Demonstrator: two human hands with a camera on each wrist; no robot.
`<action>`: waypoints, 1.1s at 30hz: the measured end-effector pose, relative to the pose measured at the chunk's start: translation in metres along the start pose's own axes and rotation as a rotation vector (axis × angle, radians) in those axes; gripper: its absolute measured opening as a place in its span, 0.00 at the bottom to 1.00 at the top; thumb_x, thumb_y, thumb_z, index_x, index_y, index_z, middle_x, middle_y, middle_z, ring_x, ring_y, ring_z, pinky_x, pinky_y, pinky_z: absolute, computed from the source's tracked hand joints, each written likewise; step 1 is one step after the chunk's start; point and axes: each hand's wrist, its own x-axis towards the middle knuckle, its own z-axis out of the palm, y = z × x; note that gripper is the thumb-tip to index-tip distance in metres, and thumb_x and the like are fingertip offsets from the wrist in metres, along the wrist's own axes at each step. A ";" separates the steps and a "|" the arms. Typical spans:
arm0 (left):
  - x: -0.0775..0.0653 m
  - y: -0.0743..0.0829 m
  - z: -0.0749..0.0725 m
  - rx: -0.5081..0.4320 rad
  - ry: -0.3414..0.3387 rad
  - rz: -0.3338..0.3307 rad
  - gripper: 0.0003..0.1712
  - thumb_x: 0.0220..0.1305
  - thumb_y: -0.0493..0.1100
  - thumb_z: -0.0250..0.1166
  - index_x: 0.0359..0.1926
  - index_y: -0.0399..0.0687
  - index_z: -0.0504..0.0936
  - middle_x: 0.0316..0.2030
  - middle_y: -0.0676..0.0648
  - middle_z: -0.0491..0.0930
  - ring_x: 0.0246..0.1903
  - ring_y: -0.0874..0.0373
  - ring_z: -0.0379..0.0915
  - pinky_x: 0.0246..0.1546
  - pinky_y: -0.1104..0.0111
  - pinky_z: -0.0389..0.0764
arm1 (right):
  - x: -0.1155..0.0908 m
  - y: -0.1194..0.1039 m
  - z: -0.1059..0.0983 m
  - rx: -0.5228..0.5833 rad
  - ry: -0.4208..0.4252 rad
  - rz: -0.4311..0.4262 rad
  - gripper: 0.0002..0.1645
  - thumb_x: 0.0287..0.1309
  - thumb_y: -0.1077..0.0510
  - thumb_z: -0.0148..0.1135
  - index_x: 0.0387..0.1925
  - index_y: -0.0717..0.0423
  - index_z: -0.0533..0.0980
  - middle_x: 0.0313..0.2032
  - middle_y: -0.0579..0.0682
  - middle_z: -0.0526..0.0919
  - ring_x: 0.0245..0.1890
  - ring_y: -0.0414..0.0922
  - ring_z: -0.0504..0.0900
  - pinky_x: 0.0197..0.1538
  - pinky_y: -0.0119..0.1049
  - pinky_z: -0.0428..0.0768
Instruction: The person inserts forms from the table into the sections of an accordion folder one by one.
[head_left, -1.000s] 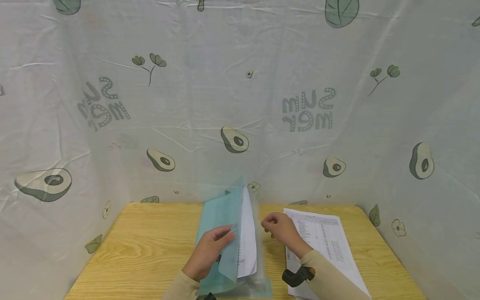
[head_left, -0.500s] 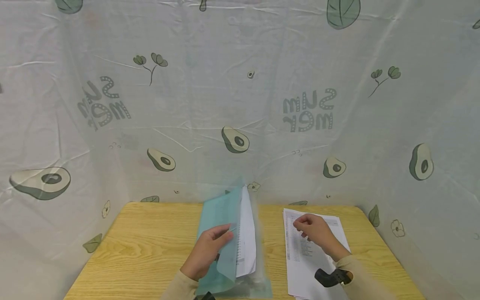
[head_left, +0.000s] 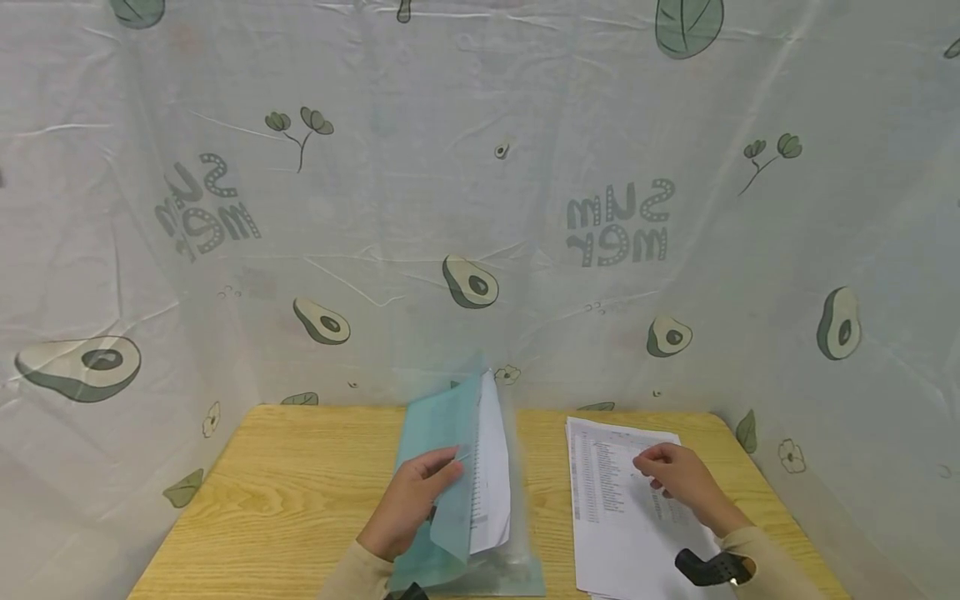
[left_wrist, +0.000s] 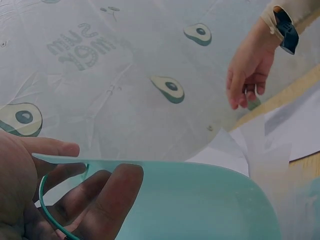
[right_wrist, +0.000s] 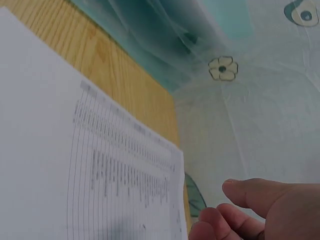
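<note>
By the left hand (head_left: 405,504), the cover of the blue folder (head_left: 435,433) is pinched and lifted, papers (head_left: 491,492) showing inside. The right hand (head_left: 686,483), relaxed, nothing seen in it, has been shifted from beside the folder to over the printed sheets (head_left: 622,550) on its right, so the folder's pretty much handled one-handed. Wider table (head_left: 322,467) is found left of the folder, curtain (head_left: 375,208) behind.

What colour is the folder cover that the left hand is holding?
The folder cover is blue-green, shown best in the left wrist view.
</note>
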 end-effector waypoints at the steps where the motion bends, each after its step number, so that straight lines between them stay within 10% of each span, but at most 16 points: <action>1: 0.000 -0.001 -0.001 0.001 0.001 -0.003 0.31 0.76 0.51 0.63 0.70 0.36 0.74 0.57 0.35 0.82 0.42 0.57 0.83 0.34 0.64 0.85 | 0.001 0.003 -0.001 0.000 0.002 0.007 0.17 0.70 0.54 0.63 0.47 0.67 0.79 0.37 0.53 0.81 0.35 0.47 0.77 0.35 0.39 0.78; 33: -0.001 -0.004 -0.001 0.023 0.014 -0.021 0.31 0.77 0.50 0.61 0.71 0.36 0.73 0.57 0.37 0.81 0.42 0.57 0.82 0.33 0.64 0.84 | -0.005 0.085 -0.025 -0.131 -0.021 0.208 0.18 0.60 0.53 0.68 0.30 0.67 0.76 0.25 0.51 0.71 0.29 0.47 0.71 0.33 0.37 0.68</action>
